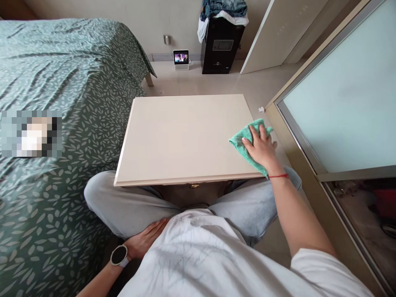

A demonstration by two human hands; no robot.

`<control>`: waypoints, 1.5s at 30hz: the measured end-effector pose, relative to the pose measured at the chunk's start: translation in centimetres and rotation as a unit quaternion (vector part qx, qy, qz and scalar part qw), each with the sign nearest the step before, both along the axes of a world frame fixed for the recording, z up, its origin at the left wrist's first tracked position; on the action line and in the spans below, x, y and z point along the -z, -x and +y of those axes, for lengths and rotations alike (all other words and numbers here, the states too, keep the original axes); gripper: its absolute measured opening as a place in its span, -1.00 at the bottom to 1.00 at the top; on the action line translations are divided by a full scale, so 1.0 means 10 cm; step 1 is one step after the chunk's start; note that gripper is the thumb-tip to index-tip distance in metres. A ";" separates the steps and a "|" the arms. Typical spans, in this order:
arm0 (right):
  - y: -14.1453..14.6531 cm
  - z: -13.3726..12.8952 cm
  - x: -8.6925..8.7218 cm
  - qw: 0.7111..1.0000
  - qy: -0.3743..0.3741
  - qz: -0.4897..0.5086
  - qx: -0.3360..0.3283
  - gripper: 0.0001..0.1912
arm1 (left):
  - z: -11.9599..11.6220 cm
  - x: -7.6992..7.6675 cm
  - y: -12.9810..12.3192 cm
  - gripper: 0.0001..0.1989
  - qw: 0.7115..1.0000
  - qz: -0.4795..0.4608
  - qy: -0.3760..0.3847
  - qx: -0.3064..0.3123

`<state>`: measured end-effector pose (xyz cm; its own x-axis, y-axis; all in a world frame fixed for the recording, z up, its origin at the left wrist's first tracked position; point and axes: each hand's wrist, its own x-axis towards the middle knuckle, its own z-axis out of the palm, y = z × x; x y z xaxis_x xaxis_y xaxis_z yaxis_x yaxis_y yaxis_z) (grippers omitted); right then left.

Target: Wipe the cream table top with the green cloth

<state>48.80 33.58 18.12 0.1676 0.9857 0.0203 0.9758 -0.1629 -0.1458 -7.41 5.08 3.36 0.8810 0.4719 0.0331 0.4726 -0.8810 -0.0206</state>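
A green cloth (244, 138) lies over the right edge of a cream-coloured table (182, 136). My right hand (261, 146) presses down on it with fingers bent and slightly spread, and one corner of the cloth hangs by the wrist. A red string bracelet (278, 176) circles that wrist. My left hand (148, 239) rests flat on my left thigh beside the hem of my white shirt, its fingertips partly hidden under the fabric. There is a round watch (119, 255) on the left wrist.
A bed (102, 78) with a green leaf-patterned sheet stands at left, a blurred-out patch on it. Beyond the table are a small display screen (181, 60) and a black cabinet (220, 53) topped with jeans (224, 8). A frosted sliding door (346, 95) borders the right.
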 end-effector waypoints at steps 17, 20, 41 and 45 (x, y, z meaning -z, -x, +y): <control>3.29 -0.39 -0.50 0.943 0.074 0.065 -0.319 -0.02 | -0.03 -0.03 -0.07 -0.22 1.000 -0.025 -0.012 -0.003; 3.84 -0.43 -0.49 0.895 0.055 0.051 -0.440 -0.04 | -0.05 0.01 -0.06 -0.40 1.000 -0.003 -0.017 -0.001; 0.89 -1.00 -0.11 0.979 0.006 -0.024 -0.202 -0.18 | -0.03 0.00 0.00 -0.12 1.000 -0.008 0.021 -0.003; 0.17 -1.00 0.04 0.993 -0.029 -0.048 -0.105 -0.20 | -0.04 0.01 0.04 -0.09 1.000 -0.003 0.029 -0.005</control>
